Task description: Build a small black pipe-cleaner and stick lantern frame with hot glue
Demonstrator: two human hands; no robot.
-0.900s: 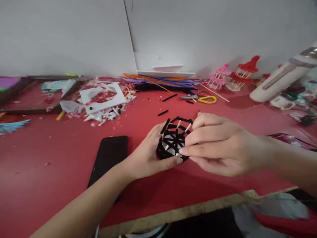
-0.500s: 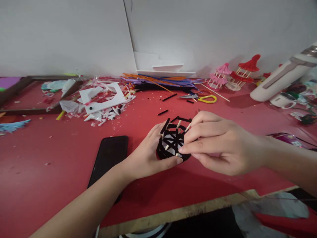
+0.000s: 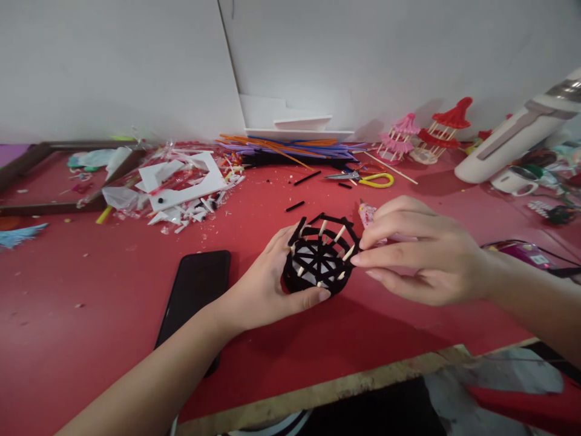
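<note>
A small round frame of black pipe cleaner (image 3: pixel 319 257) has crossing spokes over a pale base and several upright cream sticks around its edge. Black segments run along the stick tops on its far and right sides. My left hand (image 3: pixel 272 275) curls around its left side, with the thumb along the near edge. At the right rim, my right hand (image 3: pixel 415 251) pinches the black edge between thumb and fingers, beside a tilted stick. Behind those fingers lies a pink patterned item with a pointed tip (image 3: pixel 367 213), partly hidden.
Scissors with yellow handles (image 3: pixel 376 180) and short black pieces (image 3: pixel 295 206) lie beyond the frame. A phone (image 3: pixel 195 290) rests left of it. White scraps (image 3: pixel 188 188), a pipe cleaner pile (image 3: pixel 290 150), pink and red models (image 3: pixel 399 138) and a white flask (image 3: pixel 512 136) line the back.
My right hand has shifted right and off the frame's middle to its right rim, uncovering more sticks and the pink item. My left hand keeps its hold.
</note>
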